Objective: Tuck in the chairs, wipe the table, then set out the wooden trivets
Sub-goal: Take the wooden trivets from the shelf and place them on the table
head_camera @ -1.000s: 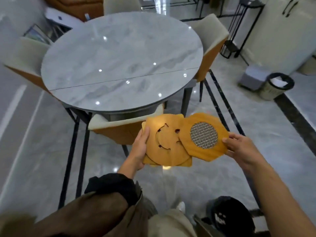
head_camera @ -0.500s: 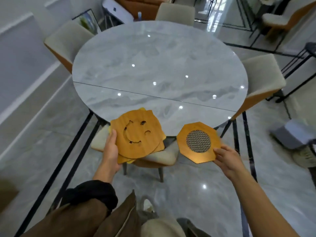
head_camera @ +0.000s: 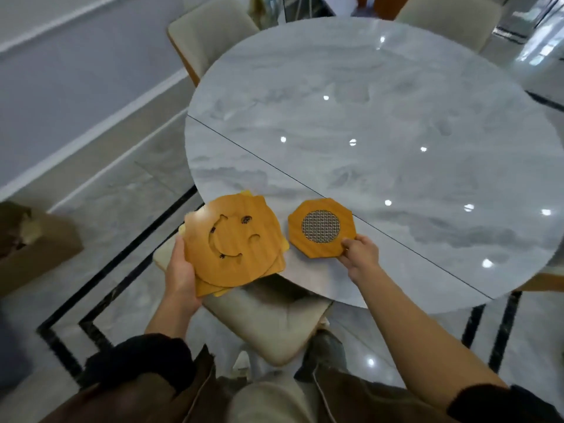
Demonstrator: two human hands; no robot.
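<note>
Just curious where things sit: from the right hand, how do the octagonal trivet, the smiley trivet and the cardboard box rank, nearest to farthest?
1. Octagonal trivet, held in the right hand.
2. Smiley trivet, atop the left hand's stack.
3. Cardboard box, far left on the floor.

Grey-veined marble table (head_camera: 381, 123), honey-orange trivets (head_camera: 235, 242)

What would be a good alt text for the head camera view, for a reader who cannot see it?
A person's right hand holds an octagonal wooden trivet with a mesh centre over the near edge of a round marble table, while the left hand holds a stack of trivets, the top one cut with a smiling face. Beige chairs stand around the table.
</note>
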